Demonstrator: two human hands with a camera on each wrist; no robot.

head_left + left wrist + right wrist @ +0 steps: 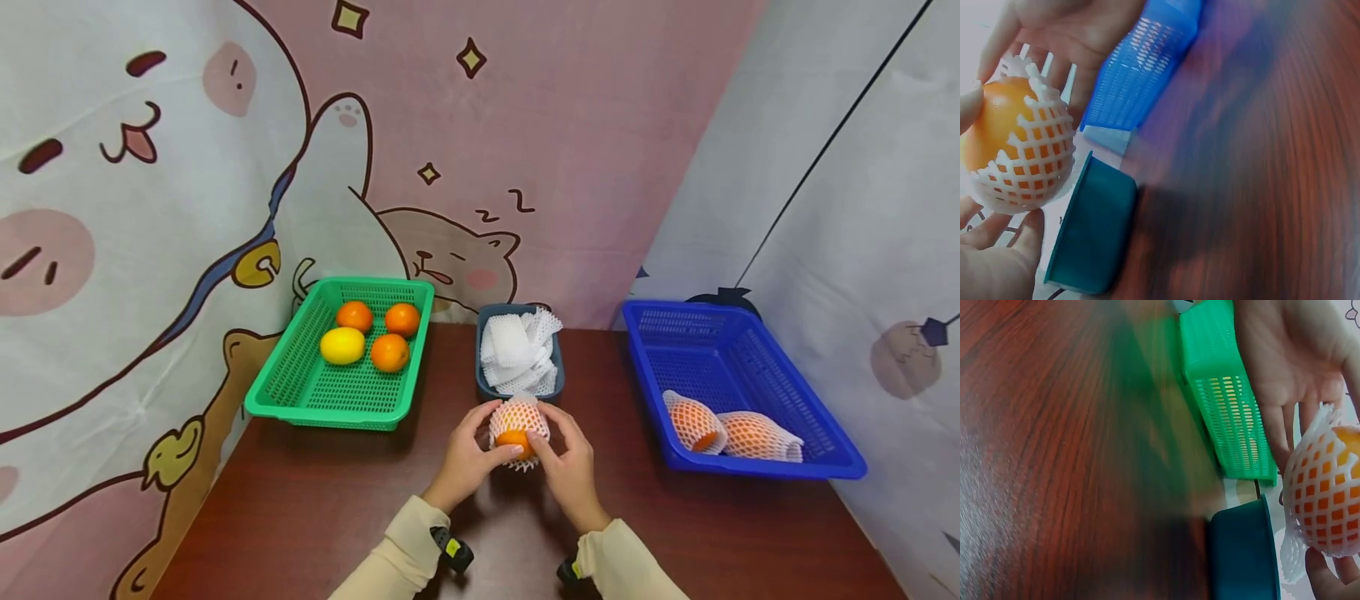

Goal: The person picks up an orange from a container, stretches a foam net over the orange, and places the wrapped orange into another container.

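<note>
Between both hands, over the table just in front of a small grey-blue bin, is an orange (513, 439) partly covered by a white foam net sleeve (519, 411). My left hand (465, 458) grips it from the left, thumb on the bare orange skin. From the right, my right hand (572, 468) holds the netted fruit, its thumb also over the front. In the left wrist view the net (1041, 156) wraps one side and the bottom of the orange (1005, 119), leaving a bare patch. The right wrist view shows the sleeve (1319, 494) gathered at its top.
More foam nets (517, 354) fill the grey-blue bin (558, 379). A green basket (337, 404) at the left holds three oranges (390, 353) and a lemon (342, 346). Two net-wrapped fruits (753, 435) lie in the blue basket (690, 333) at the right. A printed cloth hangs behind.
</note>
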